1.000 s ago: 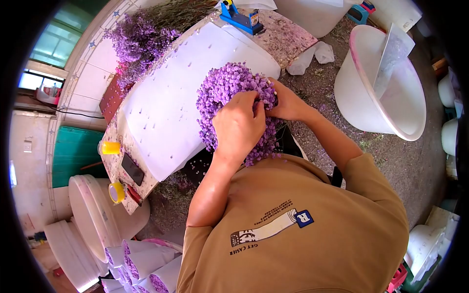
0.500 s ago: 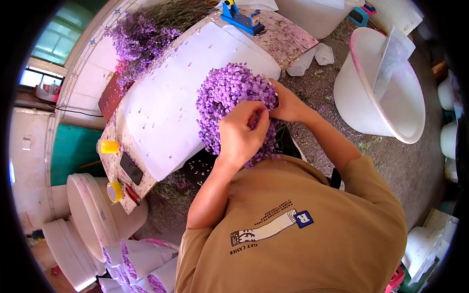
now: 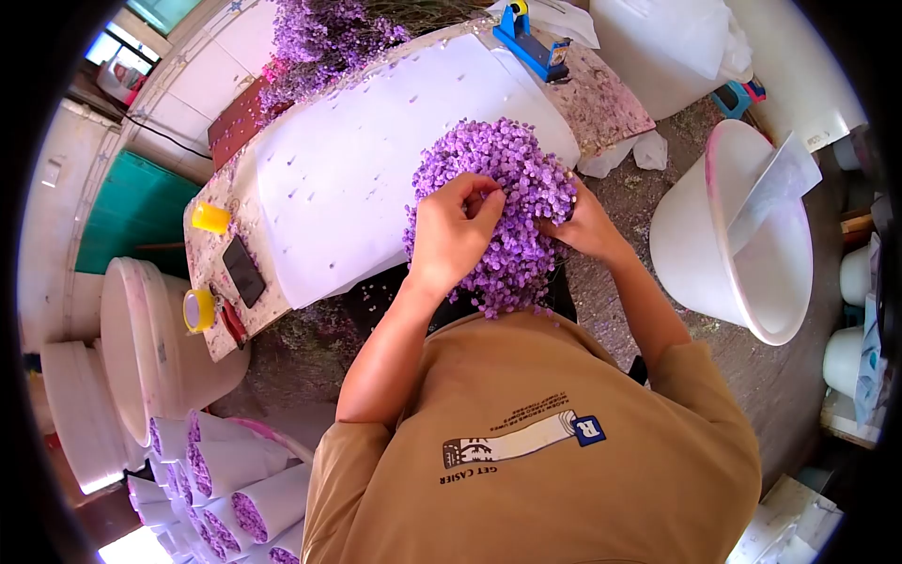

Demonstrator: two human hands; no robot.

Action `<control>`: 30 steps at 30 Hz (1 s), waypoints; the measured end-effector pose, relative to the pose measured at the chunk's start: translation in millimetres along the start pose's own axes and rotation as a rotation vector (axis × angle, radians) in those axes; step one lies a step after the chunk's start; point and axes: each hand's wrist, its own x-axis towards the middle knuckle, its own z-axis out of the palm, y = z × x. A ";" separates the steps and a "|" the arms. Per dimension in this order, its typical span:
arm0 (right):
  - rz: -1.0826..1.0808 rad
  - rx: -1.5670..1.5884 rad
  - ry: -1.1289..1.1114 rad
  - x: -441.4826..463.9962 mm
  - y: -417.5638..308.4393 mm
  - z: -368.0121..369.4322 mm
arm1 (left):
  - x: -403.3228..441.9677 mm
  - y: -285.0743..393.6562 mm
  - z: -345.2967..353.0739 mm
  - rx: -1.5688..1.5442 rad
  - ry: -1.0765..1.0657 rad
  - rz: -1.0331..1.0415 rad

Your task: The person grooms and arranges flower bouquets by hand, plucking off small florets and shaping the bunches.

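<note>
A dense round bunch of small purple flowers is held in front of my chest, at the near edge of the table. My right hand grips it from the right side, its fingers curled in under the blossoms. Above the left part of the bunch is my left hand, thumb and fingertips pinched together; whatever is between them is too small to make out. The stems are hidden below the flower heads. Just beyond lie white paper sheets scattered with fallen purple petals.
A blue tape dispenser stands at the table's far end, near loose purple flowers. Tape rolls, a phone and a red-handled tool lie at left. A white tub stands right; paper-wrapped bouquets lie lower left.
The view has shifted, so the table sits higher and the tub lower. My left hand stays pinched over the flowers; my right hand still grips the bunch, with more of its fingers visible.
</note>
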 end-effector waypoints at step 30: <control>0.056 -0.002 -0.004 -1.9 -4.0 1.2 | 30.8 -12.1 1.5 0.414 0.117 0.276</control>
